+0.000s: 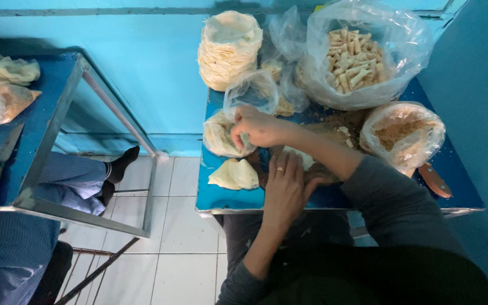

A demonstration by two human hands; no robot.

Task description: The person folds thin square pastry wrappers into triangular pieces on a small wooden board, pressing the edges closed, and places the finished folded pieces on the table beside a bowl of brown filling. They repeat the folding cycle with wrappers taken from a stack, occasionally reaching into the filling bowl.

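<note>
My right hand [258, 127] reaches left across the blue table [221, 197] and pinches a pale wrapper sheet [245, 139] at the mouth of a clear bag of wrappers [218, 135]. My left hand [283, 186], a ring on one finger, lies flat with fingers spread beside another pale sheet [303, 158] and brown crumbs of filling. A folded pale sheet [234, 174] lies on the table just left of it.
At the back stand a tall stack of round wrappers [230, 48] and a clear bag of rolled sticks [357, 56]. A bag of brown filling [405, 135] and a wooden-handled knife [435, 181] sit at the right. Another person's legs [80, 178] are under the left table [46, 113].
</note>
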